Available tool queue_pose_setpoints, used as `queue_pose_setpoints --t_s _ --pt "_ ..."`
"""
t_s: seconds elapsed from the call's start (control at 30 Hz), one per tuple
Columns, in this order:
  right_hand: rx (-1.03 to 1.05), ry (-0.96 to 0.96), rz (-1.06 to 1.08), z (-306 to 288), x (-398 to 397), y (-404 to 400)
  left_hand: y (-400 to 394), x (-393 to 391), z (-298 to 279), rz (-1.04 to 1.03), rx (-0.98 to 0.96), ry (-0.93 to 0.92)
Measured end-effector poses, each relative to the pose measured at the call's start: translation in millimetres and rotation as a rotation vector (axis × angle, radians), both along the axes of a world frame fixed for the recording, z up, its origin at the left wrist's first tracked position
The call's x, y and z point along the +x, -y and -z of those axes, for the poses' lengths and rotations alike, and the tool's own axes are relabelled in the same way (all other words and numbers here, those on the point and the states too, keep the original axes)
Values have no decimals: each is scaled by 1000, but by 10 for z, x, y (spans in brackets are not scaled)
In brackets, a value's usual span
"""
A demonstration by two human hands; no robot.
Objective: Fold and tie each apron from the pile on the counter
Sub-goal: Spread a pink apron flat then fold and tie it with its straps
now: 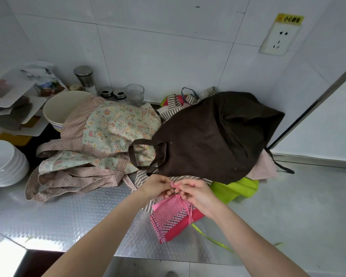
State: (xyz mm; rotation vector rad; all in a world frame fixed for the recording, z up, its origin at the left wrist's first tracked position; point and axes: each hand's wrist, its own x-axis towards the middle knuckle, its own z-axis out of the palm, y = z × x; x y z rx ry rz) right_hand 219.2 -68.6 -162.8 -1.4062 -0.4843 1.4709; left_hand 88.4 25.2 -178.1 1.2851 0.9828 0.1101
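1. Two bare hands met above the folded pink apron (pixel 173 218), which lay on the steel counter (pixel 68 212) at the near edge of the pile.
2. The left hand (pixel 155 185) and right hand (pixel 196 193) each pinched the thin pink tie string (pixel 173 184), fingers curled, knuckles almost touching.
3. The string ran down and wrapped around the pink bundle.
4. Behind them lay a brown apron (pixel 212 136), a floral apron (pixel 112 124), a striped one (pixel 174 108) and a lime-green one (pixel 238 189).
5. White plates (pixel 4 162) were stacked at far left.
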Motion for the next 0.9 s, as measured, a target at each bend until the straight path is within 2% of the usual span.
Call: queue_pose_setpoints --t_s 0.17,0.33,0.4,0.7,0.9 --pt "-113 511 -96 -114 46 -82 -6 79 -161 -150 -280 61" --pt "-125 1170 -217 -61 5 -167 32 153 -222 -127 -332 -42" --pt "-97 1319 -261 -63 -14 -160 38 183 -234 -129 -337 -97" --pt "18 1663 -585 -219 -27 -99 4 173 -149 -237 -432 -51" --pt "45 1711 -512 -270 -12 -33 -11 213 -180 -317 -396 35"
